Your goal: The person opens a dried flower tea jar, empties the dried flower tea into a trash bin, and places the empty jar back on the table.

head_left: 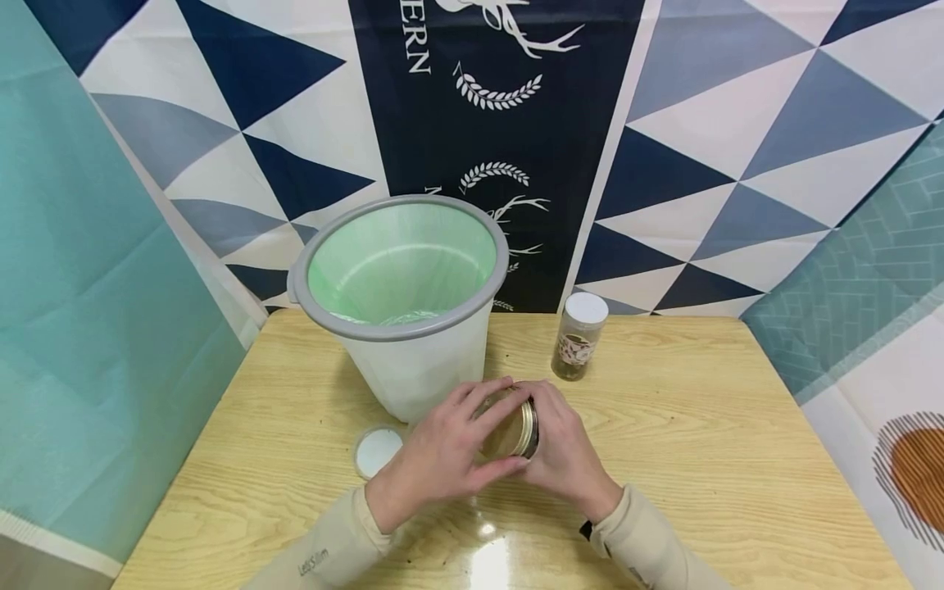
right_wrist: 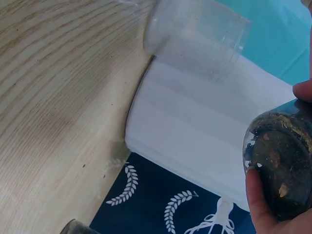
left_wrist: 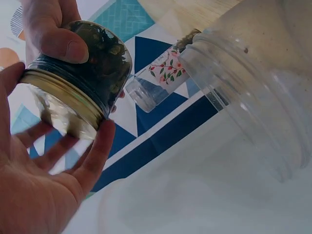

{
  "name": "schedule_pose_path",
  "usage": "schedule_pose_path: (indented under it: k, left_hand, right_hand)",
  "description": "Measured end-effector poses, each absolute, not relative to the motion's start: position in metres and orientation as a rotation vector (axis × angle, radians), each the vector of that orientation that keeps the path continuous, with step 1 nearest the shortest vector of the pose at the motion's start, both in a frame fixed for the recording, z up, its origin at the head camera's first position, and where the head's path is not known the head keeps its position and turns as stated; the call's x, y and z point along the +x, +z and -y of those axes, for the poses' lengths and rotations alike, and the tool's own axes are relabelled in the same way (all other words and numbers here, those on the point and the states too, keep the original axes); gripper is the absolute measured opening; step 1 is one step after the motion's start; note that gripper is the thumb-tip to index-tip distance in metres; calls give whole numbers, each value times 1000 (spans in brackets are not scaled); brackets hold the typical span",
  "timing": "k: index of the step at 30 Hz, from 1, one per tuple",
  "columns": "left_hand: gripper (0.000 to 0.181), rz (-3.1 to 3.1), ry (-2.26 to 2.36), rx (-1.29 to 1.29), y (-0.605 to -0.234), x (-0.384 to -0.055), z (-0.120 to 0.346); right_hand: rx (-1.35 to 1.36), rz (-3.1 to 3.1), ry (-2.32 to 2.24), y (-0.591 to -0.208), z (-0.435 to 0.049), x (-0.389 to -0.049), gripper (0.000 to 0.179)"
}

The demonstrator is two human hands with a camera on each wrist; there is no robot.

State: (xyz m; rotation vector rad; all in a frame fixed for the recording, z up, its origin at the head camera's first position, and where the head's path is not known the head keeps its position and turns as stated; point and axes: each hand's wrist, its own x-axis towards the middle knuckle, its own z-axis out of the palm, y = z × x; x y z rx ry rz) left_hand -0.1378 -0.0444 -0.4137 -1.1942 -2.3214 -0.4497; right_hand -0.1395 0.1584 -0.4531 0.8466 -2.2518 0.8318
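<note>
My left hand [head_left: 453, 442] grips the gold screw lid [left_wrist: 73, 97] of a glass jar, fingertips spread around its rim. The jar [left_wrist: 105, 63] is tilted and holds dark contents, which show through its base in the right wrist view. My right hand [head_left: 562, 447] holds the jar's body from the other side. Below the hands, an open clear plastic jar [left_wrist: 248, 83] stands beside the bin; in the head view the hands largely hide it. A round white lid [head_left: 378, 451] lies on the table left of my left hand.
A white bin [head_left: 413, 373] with a grey rim and a green-looking inside stands at the back left of the wooden table [head_left: 701, 442]. Right of it is a slim clear jar [head_left: 578, 338] with a white cap and floral label. Patterned cloth hangs behind.
</note>
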Motion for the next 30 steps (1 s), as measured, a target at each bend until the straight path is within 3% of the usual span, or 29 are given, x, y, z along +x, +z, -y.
schedule_pose_path:
  k: [12, 20, 30]
  left_hand:
    - [71, 2435, -725, -986, -409, -135, 40]
    - [87, 2505, -909, -1091, -403, -132, 54]
    - [94, 2308, -1121, -1077, -401, -127, 77]
  right_hand:
    - [835, 2245, 871, -451, -158, -139, 94]
    - [870, 2251, 998, -453, -163, -140, 98]
    - [840, 2289, 1386, -441, -166, -137, 93]
